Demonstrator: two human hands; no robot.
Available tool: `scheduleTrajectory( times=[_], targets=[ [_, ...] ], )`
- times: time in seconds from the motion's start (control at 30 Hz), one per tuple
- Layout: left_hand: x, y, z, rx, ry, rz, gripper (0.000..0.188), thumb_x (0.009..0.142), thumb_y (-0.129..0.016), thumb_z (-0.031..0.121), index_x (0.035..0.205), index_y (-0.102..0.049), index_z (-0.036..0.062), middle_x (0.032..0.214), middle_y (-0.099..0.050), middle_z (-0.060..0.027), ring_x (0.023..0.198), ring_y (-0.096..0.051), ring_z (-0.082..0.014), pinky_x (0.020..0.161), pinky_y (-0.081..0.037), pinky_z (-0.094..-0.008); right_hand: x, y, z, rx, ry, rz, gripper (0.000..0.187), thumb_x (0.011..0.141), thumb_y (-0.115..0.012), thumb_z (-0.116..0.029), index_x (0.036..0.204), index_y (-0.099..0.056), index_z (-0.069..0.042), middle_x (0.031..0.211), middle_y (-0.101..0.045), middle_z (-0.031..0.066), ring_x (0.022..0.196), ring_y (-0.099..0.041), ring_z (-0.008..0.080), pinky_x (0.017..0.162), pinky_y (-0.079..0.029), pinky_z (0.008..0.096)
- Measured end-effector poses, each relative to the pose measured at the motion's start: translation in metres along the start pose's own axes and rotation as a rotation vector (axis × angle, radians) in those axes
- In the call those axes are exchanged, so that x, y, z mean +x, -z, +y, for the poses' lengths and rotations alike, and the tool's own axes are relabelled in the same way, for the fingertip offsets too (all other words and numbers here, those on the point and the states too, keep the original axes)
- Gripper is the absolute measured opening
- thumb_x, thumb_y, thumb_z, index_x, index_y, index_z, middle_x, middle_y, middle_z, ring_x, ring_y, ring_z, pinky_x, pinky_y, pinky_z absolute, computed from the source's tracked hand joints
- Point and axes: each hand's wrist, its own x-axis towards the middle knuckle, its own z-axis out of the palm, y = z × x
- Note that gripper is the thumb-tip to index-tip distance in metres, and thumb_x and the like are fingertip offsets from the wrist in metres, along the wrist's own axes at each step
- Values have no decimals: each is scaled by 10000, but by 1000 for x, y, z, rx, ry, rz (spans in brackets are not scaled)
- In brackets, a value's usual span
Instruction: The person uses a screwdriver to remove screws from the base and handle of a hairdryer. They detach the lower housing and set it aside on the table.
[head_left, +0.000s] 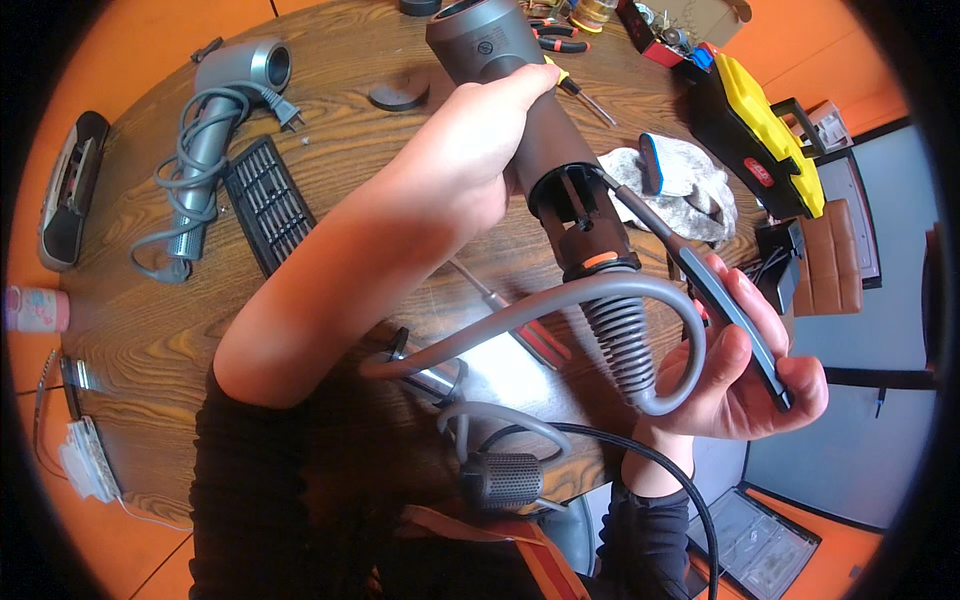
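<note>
A dark grey hair dryer (555,125) is tilted across the middle, with my left hand (505,105) closed around it where handle meets head. Its handle end is uncovered, showing a slotted black inner part (575,205), an orange ring (602,260) and a ribbed cord sleeve (618,335). In my right hand (740,375) is a slim dark grey tool with a thin shaft (720,290); its tip meets the rim of the handle opening. The grey cord (530,303) loops past my right fingers. Lower down are a shiny metal tube (432,378) and a perforated dark cylinder (505,480).
A second hair dryer (210,135) with wrapped cord lies left, beside a bit set (268,195). A red-handled screwdriver (540,340) lies under the cord. Right are work gloves (705,195) and a yellow-black toolbox (750,130). Pliers (560,44) and a black disc (400,93) lie farther back.
</note>
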Motion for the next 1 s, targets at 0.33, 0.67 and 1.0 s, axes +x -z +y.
scheduleTrajectory(
  times=[0.33, 0.67, 1.0],
  targets=[
    [13, 8, -2, 67, -93, 106, 398, 802, -599, 252, 1023, -403, -15, 795, -508, -117, 630, -587, -225, 572, -523, -331, 6, 11, -31, -422, -3, -131, 338, 933, -373, -280, 920, -508, 30, 681, -600, 124, 550, -603, 178, 472, -466, 213],
    [32, 9, -11, 102, -152, 392, 327, 808, -595, 249, 975, -455, 5, 801, -492, -79, 719, -523, -177, 611, -490, -340, 14, 9, -30, -600, -75, -408, 201, 757, -594, 40, 957, -607, 17, 701, -588, 120, 552, -527, 226, 615, -466, 275],
    [25, 15, 2, 72, -336, 220, 345, 812, -595, 251, 993, -463, -11, 859, -502, -90, 777, -507, -183, 682, -465, -333, 17, 4, -30, -51, -734, -286, 261, 836, -507, -3, 1090, -554, 33, 612, -591, 66, 488, -514, 63, 428, -395, 170]
  ],
)
